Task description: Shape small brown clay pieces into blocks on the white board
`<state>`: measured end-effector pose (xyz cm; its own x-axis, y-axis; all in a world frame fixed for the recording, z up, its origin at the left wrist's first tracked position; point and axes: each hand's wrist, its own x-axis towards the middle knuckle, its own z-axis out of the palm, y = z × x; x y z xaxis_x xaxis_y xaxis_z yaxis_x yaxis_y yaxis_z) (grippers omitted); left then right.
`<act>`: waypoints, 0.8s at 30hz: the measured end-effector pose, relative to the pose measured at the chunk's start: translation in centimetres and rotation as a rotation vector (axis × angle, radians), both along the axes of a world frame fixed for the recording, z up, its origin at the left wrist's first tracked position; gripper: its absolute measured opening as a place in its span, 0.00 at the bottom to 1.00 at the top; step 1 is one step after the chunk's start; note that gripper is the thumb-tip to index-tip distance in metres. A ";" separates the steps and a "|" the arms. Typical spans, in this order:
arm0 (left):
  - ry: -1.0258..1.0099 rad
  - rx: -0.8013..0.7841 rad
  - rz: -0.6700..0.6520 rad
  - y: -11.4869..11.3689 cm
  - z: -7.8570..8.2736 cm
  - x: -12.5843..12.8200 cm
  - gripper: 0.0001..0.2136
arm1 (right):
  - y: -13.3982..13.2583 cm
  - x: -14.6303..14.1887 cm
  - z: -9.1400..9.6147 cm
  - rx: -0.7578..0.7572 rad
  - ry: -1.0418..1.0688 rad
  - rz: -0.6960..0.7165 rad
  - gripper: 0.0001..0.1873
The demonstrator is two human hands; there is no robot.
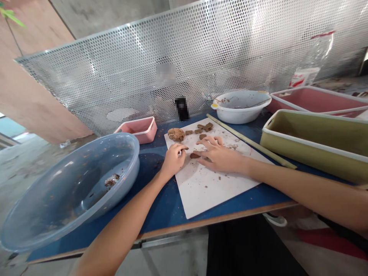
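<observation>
A white board (195, 195) lies on the blue table, with brown crumbs scattered over it. My right hand (220, 155) rests over its middle, fingers stretched out and spread. At its fingertips a small brown clay-like piece (194, 155) touches the board, partly covered by the fingers. My left hand (174, 159) is at the board's left edge, its thumb and forefinger curled close together; whatever is between them is too small to make out. Beyond the hands sit a rough brown lump (176, 134) and several short brown pieces (204, 127).
A large blue basin (71, 184) stands left, near a small pink tub (140, 132). A pale stick (253, 143) runs along the board's right side. Further right are a white basin (241, 113), a green planter box (304, 149) and a plastic bottle (313, 57). A perforated metal screen (120, 69) borders the back.
</observation>
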<state>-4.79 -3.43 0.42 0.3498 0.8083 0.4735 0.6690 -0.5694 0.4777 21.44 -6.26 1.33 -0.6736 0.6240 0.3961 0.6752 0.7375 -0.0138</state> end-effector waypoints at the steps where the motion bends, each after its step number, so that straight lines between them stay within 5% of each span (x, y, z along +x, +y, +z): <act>1: -0.002 0.003 -0.002 0.0 0.0 0.0 0.12 | 0.0 0.0 0.0 -0.003 0.008 -0.013 0.24; 24: 0.015 0.016 -0.007 0.2 -0.2 0.0 0.12 | 0.3 0.1 0.5 -0.027 -0.004 0.053 0.24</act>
<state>-4.80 -3.27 0.24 0.3630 0.7982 0.4808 0.6718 -0.5817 0.4586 21.50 -6.00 1.85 -0.7073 0.5982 0.3766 0.6355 0.7715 -0.0320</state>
